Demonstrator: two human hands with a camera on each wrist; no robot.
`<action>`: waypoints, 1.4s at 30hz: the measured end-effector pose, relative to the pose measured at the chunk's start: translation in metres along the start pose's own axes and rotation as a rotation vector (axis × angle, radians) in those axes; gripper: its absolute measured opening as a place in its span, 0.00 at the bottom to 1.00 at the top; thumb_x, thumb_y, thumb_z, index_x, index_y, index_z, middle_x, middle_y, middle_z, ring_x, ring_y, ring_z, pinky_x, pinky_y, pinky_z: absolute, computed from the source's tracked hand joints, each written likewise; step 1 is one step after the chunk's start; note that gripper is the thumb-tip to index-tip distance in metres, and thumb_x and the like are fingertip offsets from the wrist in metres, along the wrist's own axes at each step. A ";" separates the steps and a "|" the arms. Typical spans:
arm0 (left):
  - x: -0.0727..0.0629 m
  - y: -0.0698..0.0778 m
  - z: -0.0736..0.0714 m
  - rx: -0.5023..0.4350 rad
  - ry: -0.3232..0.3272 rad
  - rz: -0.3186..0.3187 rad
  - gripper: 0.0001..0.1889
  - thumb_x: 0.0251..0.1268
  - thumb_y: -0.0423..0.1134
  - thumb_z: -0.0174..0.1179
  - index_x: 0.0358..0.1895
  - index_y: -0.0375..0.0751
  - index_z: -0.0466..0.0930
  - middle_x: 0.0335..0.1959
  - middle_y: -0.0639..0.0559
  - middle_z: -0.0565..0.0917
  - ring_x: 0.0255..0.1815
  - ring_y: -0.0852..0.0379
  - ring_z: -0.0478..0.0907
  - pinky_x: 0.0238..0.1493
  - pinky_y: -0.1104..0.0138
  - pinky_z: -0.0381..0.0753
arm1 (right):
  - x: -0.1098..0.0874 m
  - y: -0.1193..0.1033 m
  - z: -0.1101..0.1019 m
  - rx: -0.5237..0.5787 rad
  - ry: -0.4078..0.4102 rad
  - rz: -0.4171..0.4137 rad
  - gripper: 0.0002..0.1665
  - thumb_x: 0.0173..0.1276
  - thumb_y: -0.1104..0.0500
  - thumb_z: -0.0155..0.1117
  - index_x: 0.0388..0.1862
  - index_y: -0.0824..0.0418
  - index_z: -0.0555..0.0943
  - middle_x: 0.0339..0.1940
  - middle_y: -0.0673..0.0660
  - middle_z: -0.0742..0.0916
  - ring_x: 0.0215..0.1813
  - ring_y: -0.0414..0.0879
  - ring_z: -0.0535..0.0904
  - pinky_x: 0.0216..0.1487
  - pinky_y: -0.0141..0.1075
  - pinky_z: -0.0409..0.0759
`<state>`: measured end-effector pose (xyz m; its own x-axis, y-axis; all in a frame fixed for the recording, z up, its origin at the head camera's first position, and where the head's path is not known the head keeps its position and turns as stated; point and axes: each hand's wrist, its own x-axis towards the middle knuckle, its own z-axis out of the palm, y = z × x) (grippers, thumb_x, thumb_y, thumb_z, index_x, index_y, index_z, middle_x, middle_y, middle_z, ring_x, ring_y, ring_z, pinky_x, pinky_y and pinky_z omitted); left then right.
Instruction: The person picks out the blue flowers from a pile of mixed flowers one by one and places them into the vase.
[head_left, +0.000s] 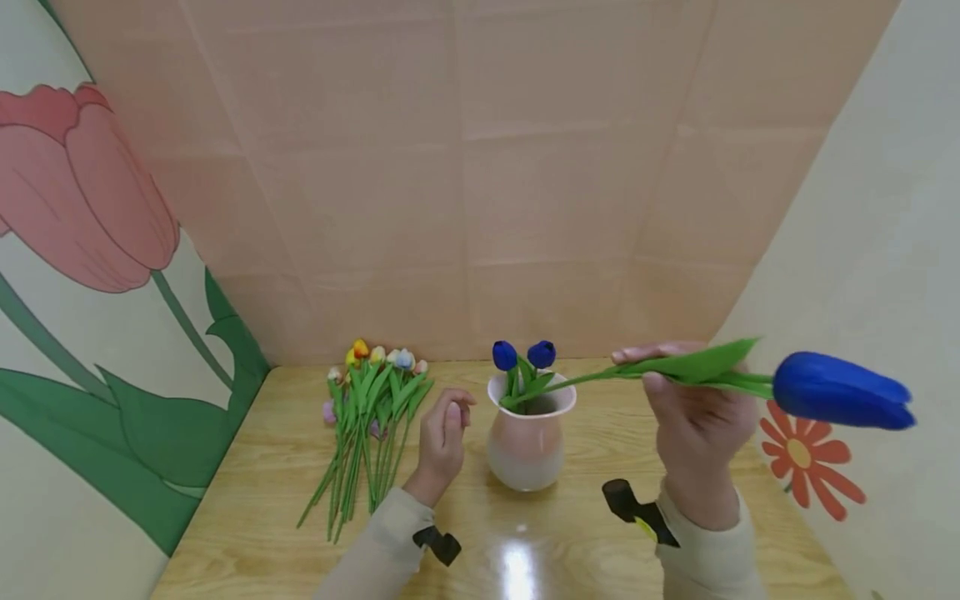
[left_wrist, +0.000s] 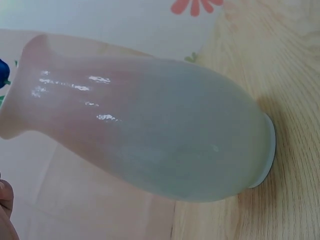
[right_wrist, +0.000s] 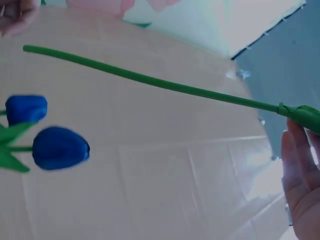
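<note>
My right hand (head_left: 701, 417) pinches a blue tulip (head_left: 840, 390) just below its leaf, with the bloom pointing right. The bare stem (right_wrist: 150, 80) slants left, and in the head view its end overlaps the mouth of the pink-and-white vase (head_left: 525, 454). In the right wrist view that stem end hangs in the air above two other blue tulips (right_wrist: 61, 148), which stand in the vase. Left of the vase, my left hand (head_left: 444, 437) hovers with fingers loosely curled and nothing in them. The vase (left_wrist: 160, 125) fills the left wrist view, upright on the table.
A bunch of mixed tulips (head_left: 375, 417) lies on the wooden table (head_left: 600, 517) at the left, blooms toward the back. A pink backdrop (head_left: 465, 208) rises behind the table. Flower-printed panels (head_left: 862, 292) stand at both sides.
</note>
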<state>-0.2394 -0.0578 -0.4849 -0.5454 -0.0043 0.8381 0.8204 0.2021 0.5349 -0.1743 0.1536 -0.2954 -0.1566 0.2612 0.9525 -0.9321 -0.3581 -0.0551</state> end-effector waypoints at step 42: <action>-0.008 -0.006 -0.001 0.018 -0.016 -0.052 0.17 0.67 0.17 0.37 0.34 0.35 0.77 0.17 0.46 0.73 0.17 0.55 0.68 0.21 0.76 0.68 | -0.109 0.051 -0.091 -0.938 -0.420 0.499 0.09 0.61 0.73 0.65 0.39 0.64 0.82 0.34 0.55 0.87 0.36 0.36 0.79 0.42 0.18 0.74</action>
<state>-0.2393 -0.0602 -0.4949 -0.5898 0.0008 0.8076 0.7880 0.2194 0.5753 -0.2349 0.1884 -0.4294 -0.6212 -0.1054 0.7765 -0.7004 0.5191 -0.4898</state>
